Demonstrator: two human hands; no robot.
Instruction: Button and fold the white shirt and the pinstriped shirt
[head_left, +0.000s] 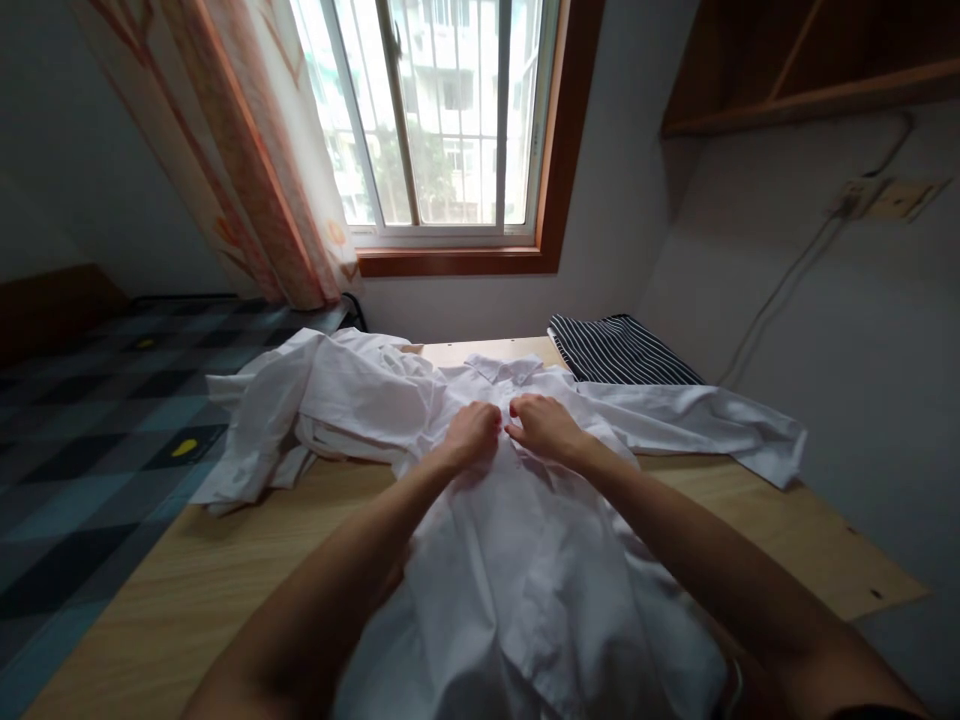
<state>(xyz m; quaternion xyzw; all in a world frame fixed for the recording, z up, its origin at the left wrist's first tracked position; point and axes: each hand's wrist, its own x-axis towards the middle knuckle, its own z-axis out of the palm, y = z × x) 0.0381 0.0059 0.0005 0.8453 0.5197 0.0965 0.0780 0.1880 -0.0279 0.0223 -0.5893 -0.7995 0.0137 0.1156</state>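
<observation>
A white long-sleeved shirt (pixel 525 560) lies front up with its collar (pixel 504 368) toward the window, and its lower part drapes over the near side. Both hands are on its upper front, close together at the button placket. My left hand (pixel 474 432) is closed, fingers pinching the shirt cloth. Just to its right, my right hand (pixel 546 426) is also closed on the placket, thumb and forefinger pressed together. Individual buttons under the fingers cannot be made out. One sleeve (pixel 682 415) stretches out to the right.
The shirt rests on a wooden table (pixel 337 520). More crumpled white clothing (pixel 360 390) lies at the left. A folded black-and-white striped cloth (pixel 626 350) sits at the back right. A checked bed (pixel 90 440) adjoins on the left; a cable (pixel 780 285) hangs along the right wall.
</observation>
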